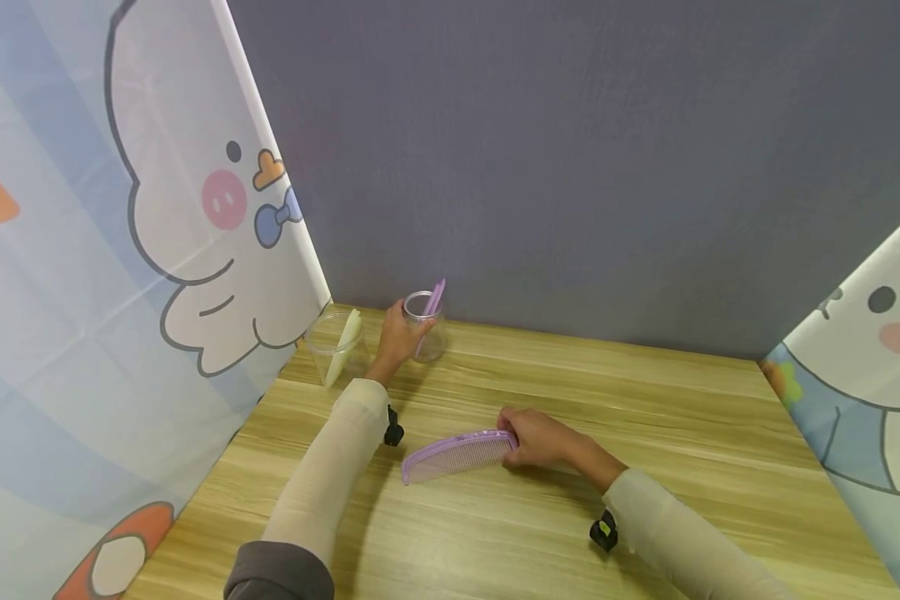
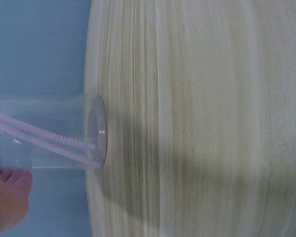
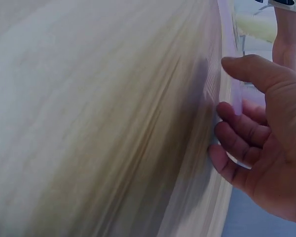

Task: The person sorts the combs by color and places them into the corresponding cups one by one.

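Near the back edge of the table, my left hand [image 1: 399,340] grips a clear plastic cup [image 1: 435,343] close to its rim. Slim purple combs [image 1: 436,297] lean inside that cup, and in the left wrist view the cup [image 2: 64,108] stands upright on the wood. Over the middle of the table my right hand [image 1: 543,440] pinches one end of a purple comb [image 1: 453,455], its teeth facing down toward me. The right wrist view shows the thumb and fingers about the comb [image 3: 229,29], seen almost edge-on.
Left of my left hand stands a second clear cup [image 1: 317,348] with a pale yellow comb [image 1: 342,348] leaning in it. A grey panel [image 1: 570,167] rises behind the wooden table [image 1: 682,400]. Cartoon-printed sheets [image 1: 60,333] flank both sides.
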Demonstrator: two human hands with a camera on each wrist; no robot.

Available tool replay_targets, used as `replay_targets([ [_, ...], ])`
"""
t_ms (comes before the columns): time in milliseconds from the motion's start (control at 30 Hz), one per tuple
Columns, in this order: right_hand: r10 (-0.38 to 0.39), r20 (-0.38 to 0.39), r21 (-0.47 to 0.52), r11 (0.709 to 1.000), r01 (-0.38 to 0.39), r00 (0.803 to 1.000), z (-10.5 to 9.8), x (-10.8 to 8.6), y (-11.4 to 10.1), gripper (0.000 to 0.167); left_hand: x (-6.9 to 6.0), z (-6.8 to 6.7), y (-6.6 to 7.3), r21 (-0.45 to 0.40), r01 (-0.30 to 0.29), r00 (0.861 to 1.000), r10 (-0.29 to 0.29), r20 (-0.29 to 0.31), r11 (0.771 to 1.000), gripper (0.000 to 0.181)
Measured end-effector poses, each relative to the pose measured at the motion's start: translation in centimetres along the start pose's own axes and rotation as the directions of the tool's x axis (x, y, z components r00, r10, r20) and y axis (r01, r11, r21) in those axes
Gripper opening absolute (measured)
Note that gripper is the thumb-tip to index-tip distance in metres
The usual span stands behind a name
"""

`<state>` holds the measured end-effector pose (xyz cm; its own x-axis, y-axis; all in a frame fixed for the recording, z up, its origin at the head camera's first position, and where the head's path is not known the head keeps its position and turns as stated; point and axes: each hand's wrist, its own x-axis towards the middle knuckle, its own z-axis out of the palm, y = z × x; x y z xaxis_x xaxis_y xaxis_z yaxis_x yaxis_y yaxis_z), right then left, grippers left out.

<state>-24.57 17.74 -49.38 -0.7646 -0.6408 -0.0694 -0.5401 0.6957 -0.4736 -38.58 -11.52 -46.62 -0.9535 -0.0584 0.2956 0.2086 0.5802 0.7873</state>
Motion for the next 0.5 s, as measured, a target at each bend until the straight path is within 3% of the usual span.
replay_targets([
  [200,-0.037,-0.03,0.076,0.996,0.04,0.999,0.0,0.4,0.5,0.046,0.0,0.0,0.1,0.0,0.004,1.0,-0.004,0.0,1.0,0.08],
  [333,-0.08,-0.087,0.116,0.989,0.089,0.993,-0.2,0.8,1.2,0.043,0.0,0.0,0.0,0.0,-0.001,1.0,0.001,-0.003,1.0,0.08],
  [500,-0.08,-0.155,0.162,0.981,0.105,0.985,-0.7,0.9,1.9,0.04,0.0,0.1,-0.2,0.001,-0.011,1.0,0.011,-0.009,1.0,0.079],
])
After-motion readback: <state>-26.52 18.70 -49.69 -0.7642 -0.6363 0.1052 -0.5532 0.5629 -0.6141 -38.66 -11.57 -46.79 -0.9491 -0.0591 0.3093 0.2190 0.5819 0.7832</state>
